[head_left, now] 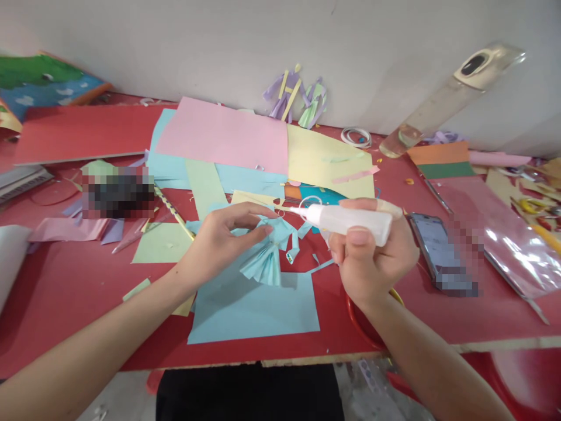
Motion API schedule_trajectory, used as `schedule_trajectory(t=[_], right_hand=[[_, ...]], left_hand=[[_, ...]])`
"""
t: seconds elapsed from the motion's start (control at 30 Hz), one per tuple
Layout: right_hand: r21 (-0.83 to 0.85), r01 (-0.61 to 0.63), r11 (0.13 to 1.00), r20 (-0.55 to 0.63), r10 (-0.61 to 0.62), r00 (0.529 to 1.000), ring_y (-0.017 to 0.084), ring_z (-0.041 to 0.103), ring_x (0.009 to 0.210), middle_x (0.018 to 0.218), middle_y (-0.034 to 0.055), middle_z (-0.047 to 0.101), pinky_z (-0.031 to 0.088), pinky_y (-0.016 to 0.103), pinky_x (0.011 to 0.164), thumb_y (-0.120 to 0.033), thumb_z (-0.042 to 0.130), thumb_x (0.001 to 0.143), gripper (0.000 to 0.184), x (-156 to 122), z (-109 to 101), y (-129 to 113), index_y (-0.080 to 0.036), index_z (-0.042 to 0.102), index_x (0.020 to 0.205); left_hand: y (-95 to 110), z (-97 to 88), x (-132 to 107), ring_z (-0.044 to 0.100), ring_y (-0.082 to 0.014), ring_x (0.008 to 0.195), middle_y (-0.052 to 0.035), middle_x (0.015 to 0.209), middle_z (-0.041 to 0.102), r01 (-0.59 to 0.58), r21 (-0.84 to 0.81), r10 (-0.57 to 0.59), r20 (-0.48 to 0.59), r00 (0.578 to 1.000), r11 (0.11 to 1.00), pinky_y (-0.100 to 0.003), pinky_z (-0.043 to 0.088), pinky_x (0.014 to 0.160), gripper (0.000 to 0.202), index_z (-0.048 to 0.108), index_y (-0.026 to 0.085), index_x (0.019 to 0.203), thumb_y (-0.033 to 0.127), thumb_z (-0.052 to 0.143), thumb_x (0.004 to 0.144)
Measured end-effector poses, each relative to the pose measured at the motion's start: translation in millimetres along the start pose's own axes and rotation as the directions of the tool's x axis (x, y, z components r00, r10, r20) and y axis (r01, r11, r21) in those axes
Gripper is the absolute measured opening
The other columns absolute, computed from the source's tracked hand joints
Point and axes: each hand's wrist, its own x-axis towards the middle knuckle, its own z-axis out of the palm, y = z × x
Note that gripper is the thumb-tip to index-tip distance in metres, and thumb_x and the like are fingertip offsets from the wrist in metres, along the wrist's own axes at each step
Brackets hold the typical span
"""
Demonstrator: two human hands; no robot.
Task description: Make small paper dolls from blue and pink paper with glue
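Pinched in my left hand [232, 237] is a light blue folded-paper doll [265, 260] with a pleated skirt and a bent arm. My right hand [377, 257] grips a white glue bottle [350, 222], tilted so its thin nozzle points left, just beside the doll's upper end. Whether the nozzle touches the paper I cannot tell. Under the doll lies a light blue paper sheet [258, 316]. Small blue paper scraps lie around it.
Pink paper [228, 134] and yellow paper [328, 158] lie behind. Two paper figures [284, 93] lean on the wall. A clear water bottle [429, 111], a phone [433, 245] and a red round container [357, 324] are on the right; a striped pencil [173, 210] lies left.
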Motion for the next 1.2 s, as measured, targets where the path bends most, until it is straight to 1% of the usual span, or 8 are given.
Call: schedule_trajectory(t=[0.1, 0.23, 0.3, 0.4, 0.47, 0.53, 0.97, 1.2], right_hand=[[0.136, -0.090, 0.987, -0.005, 0.092, 0.996, 0.010, 0.047, 0.039, 0.057, -0.0078, 0.050, 0.042, 0.025, 0.040, -0.051, 0.064, 0.092, 0.026, 5.1, 3.8, -0.5, -0.030, 0.063, 0.106], [0.225, -0.247, 0.943, 0.113, 0.226, 0.967, 0.015, 0.064, 0.067, 0.076, -0.0033, 0.060, 0.059, 0.032, 0.064, -0.041, 0.067, 0.092, 0.027, 11.4, 10.6, -1.6, -0.034, 0.058, 0.116], [0.251, -0.364, 0.897, 0.231, 0.309, 0.922, 0.017, 0.068, 0.081, 0.084, -0.0017, 0.064, 0.061, 0.036, 0.075, -0.036, 0.070, 0.090, 0.032, 12.3, 13.0, -0.2, -0.035, 0.055, 0.119], [0.252, -0.522, 0.815, 0.400, 0.404, 0.823, 0.018, 0.068, 0.089, 0.092, -0.0004, 0.067, 0.060, 0.036, 0.081, -0.034, 0.074, 0.086, 0.039, 11.5, 14.9, 2.2, -0.034, 0.054, 0.120], [0.243, -0.587, 0.772, 0.465, 0.439, 0.769, 0.016, 0.067, 0.092, 0.104, 0.0010, 0.067, 0.060, 0.033, 0.084, -0.033, 0.076, 0.085, 0.039, 10.5, 15.3, 2.5, -0.032, 0.055, 0.118], [0.252, -0.615, 0.748, 0.492, 0.448, 0.746, 0.015, 0.066, 0.094, 0.114, 0.0016, 0.064, 0.059, 0.031, 0.086, -0.031, 0.076, 0.084, 0.038, 9.8, 15.5, 1.5, -0.031, 0.057, 0.116], [0.237, -0.588, 0.774, 0.509, 0.417, 0.754, 0.014, 0.066, 0.092, 0.125, 0.0035, 0.060, 0.061, 0.030, 0.080, -0.028, 0.074, 0.084, 0.039, 8.4, 15.7, 0.2, -0.031, 0.056, 0.118], [0.236, -0.597, 0.767, 0.496, 0.433, 0.753, 0.014, 0.065, 0.086, 0.099, 0.0003, 0.063, 0.060, 0.029, 0.073, -0.027, 0.075, 0.081, 0.040, 8.5, 17.4, -0.1, -0.029, 0.056, 0.116]], left_hand=[[1.0, -0.5, -0.7, 0.071, -0.0110, 0.080, 0.0033, 0.090, 0.077, -0.006, -0.012, 0.006, 0.001, 1.000, 1.000, -0.020, 0.056, 0.078, 0.011, 0.077, 0.026, 0.097, 0.028, 0.073, 0.087], [5.2, 0.8, -0.9, 0.070, -0.0117, 0.082, 0.0027, 0.091, 0.077, -0.012, -0.056, 0.013, 0.015, 1.000, 0.998, -0.020, 0.056, 0.076, 0.008, 0.077, 0.025, 0.093, 0.025, 0.074, 0.086], [6.8, 1.6, -1.1, 0.071, -0.0116, 0.083, 0.0033, 0.091, 0.077, -0.020, -0.082, 0.023, 0.030, 0.999, 0.996, -0.020, 0.056, 0.076, 0.008, 0.077, 0.025, 0.093, 0.023, 0.074, 0.085], [6.8, 2.2, -1.8, 0.071, -0.0110, 0.086, 0.0045, 0.093, 0.078, -0.037, -0.116, 0.043, 0.051, 0.998, 0.993, -0.019, 0.056, 0.080, 0.011, 0.078, 0.027, 0.093, 0.020, 0.074, 0.085], [5.6, 2.2, -2.3, 0.072, -0.0112, 0.088, 0.0049, 0.095, 0.078, -0.047, -0.134, 0.056, 0.062, 0.997, 0.990, -0.019, 0.056, 0.082, 0.013, 0.078, 0.028, 0.094, 0.019, 0.074, 0.086], [4.5, 2.2, -2.6, 0.072, -0.0118, 0.089, 0.0048, 0.096, 0.079, -0.050, -0.141, 0.060, 0.071, 0.996, 0.989, -0.020, 0.057, 0.083, 0.015, 0.078, 0.029, 0.095, 0.018, 0.073, 0.086], [5.5, 3.7, -4.7, 0.072, -0.0189, 0.092, -0.0010, 0.098, 0.078, -0.021, -0.096, 0.029, 0.076, 0.997, 0.995, -0.031, 0.059, 0.087, 0.012, 0.078, 0.026, 0.097, 0.026, 0.074, 0.086], [6.4, 4.5, -4.8, 0.071, -0.0175, 0.091, -0.0006, 0.098, 0.077, -0.048, -0.048, 0.053, 0.092, 0.994, 0.998, -0.029, 0.058, 0.086, 0.010, 0.076, 0.026, 0.095, 0.029, 0.073, 0.087]])
